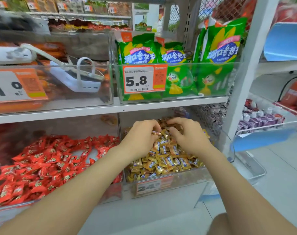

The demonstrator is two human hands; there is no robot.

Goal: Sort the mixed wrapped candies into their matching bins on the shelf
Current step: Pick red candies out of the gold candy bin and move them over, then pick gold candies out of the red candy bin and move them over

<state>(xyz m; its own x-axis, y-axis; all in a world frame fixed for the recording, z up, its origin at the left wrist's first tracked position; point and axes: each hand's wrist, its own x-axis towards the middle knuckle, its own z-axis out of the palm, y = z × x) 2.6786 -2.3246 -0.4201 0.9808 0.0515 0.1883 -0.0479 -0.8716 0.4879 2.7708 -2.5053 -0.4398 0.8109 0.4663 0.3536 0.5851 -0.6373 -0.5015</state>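
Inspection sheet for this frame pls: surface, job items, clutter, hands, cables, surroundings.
Surface: white shelf board above a lower row of clear bins.
Job's things: gold-wrapped candies fill the lower right bin; red-wrapped candies lie in the bin to its left.
Clutter: white power bank lies in the upper left bin.
Hands: left hand and right hand are both in the gold-wrapped candies, fingers curled; cannot tell whether either pinches a piece.
Cables: white cable runs to the power bank.
Surroundings: green snack bags in the upper right bin, behind a 5.8 price tag; red fire extinguisher at far right.
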